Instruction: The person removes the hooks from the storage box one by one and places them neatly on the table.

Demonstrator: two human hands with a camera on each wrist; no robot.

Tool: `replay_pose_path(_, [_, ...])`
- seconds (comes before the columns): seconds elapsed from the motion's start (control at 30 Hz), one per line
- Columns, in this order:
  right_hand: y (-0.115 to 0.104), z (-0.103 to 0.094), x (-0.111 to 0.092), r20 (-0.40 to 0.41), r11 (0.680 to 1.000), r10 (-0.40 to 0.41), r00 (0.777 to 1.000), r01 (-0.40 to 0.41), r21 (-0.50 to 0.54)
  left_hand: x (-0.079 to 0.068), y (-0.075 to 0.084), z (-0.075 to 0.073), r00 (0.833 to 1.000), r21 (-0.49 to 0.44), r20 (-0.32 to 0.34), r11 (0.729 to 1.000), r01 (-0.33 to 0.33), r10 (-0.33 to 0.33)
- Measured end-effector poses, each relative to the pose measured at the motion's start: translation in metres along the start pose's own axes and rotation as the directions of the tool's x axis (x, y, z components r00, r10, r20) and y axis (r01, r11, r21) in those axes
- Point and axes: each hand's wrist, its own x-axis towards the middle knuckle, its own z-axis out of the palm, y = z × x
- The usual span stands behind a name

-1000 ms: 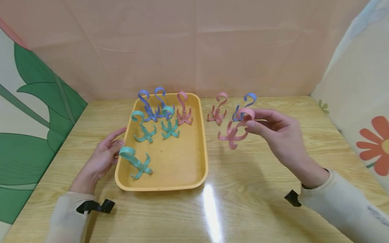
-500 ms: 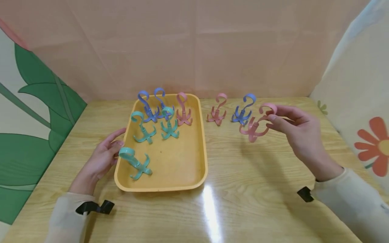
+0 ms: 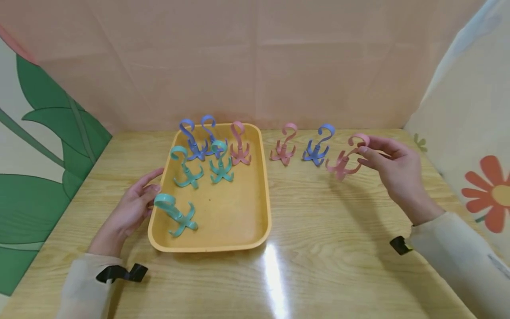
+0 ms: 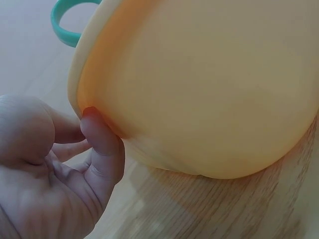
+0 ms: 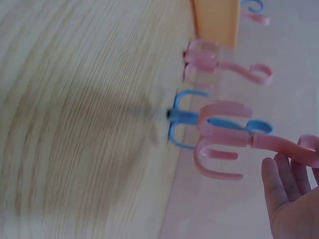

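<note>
carried sideways within the last second, a pink plastic hook with four curled prongs (image 3: 341, 162) has moved out from in front of the upright blue plastic hook (image 3: 316, 153) and now hangs just to that hook's right, over the pale wood-grain table (image 3: 318, 257). the right hand (image 3: 398, 173) pinches it by its curved upper part, between thumb and fingers. we judge it not yet set down, though we cannot rule out a prong brushing the wood. to our reading, the shift brings it to the right end of a loose row with the blue hook and, farther left, a second pink plastic hook (image 3: 283, 153).

at the yellow rectangular plastic tray (image 3: 231, 208), little has changed: the left hand (image 3: 133, 208) stays against its left edge, fingertips touching, and we cannot tell whether they pinch the rim or merely press. inside we count three teal plastic hooks (image 3: 183, 219), two more blue ones (image 3: 195, 150) and a single pink one (image 3: 240, 153), all where they were.
</note>
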Motion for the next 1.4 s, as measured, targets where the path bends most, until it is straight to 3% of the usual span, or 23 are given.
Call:
replay_pose_path(0.27, [0.014,-0.013,0.018,-0.069,0.999,0.006,0.998,-0.003,0.049,0.001,0.000,0.001,1.000,0.007,-0.009,1.000,0.001,-0.001])
replay_pose_path(0.73, [0.029,-0.020,0.039,-0.152,0.994,0.107,0.983,-0.107,0.003,0.000,0.000,-0.001,1.000,0.005,-0.006,1.000,-0.002,0.002])
replay_pose_path(1.4, [0.044,-0.021,0.049,-0.165,0.995,0.102,0.981,-0.101,0.014,0.001,-0.002,0.000,1.000,0.004,-0.009,1.000,-0.013,0.013])
